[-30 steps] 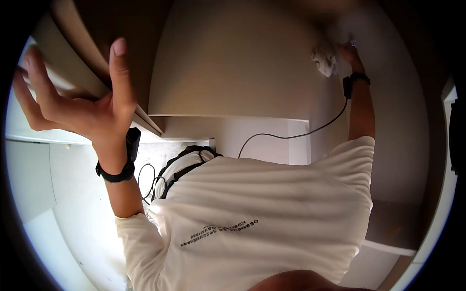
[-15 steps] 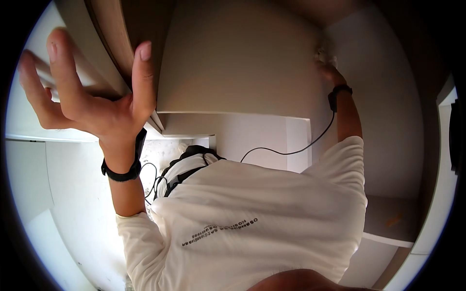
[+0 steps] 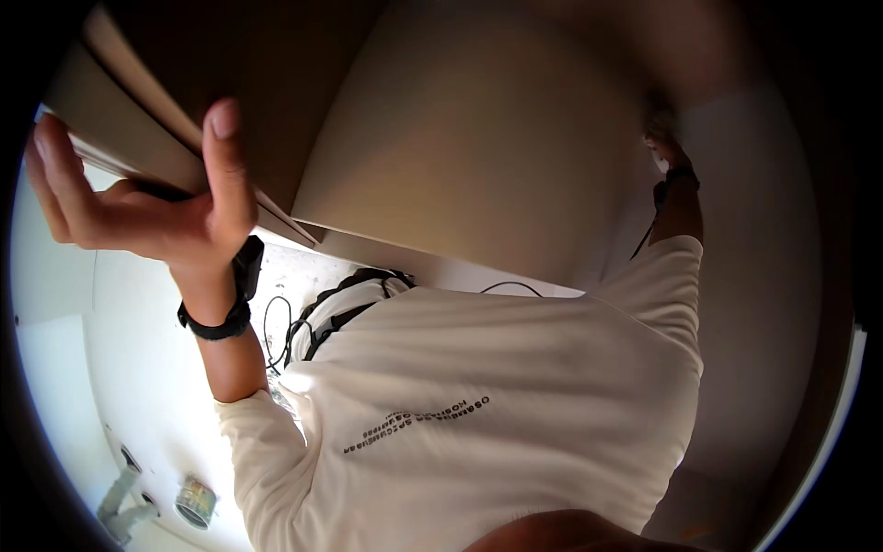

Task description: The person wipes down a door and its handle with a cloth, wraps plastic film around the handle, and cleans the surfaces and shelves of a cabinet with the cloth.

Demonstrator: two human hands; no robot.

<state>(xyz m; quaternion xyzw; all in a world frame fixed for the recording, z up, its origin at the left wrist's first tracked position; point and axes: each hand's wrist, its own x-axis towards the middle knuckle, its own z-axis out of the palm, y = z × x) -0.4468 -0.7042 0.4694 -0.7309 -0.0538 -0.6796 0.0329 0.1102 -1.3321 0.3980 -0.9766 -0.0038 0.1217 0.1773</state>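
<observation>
My left hand [image 3: 170, 207] is raised at the left beside the edge of a pale cabinet panel [image 3: 152, 120]. Its thumb stands apart from the partly bent fingers, and no object shows in it; contact with the panel edge cannot be made out. At the far upper right, my right hand [image 3: 670, 152] reaches into the dim corner by a broad beige board [image 3: 460, 138]. Its fingers are closed around a small, crumpled whitish thing, perhaps a cloth, blurred and partly in shadow. Black straps circle both wrists.
A thin black cable [image 3: 276, 322] loops beside my waist. Pale walls of the cabinet [image 3: 763, 276] close in on the right. Lower left, grey pipes [image 3: 120, 501] and a short round tube-like object [image 3: 195, 502] are by the bright wall.
My view has tilted. The left hand's fingers have drawn closer together and bent more. My right hand has shifted rightward and slightly down in view, still with the whitish thing.
</observation>
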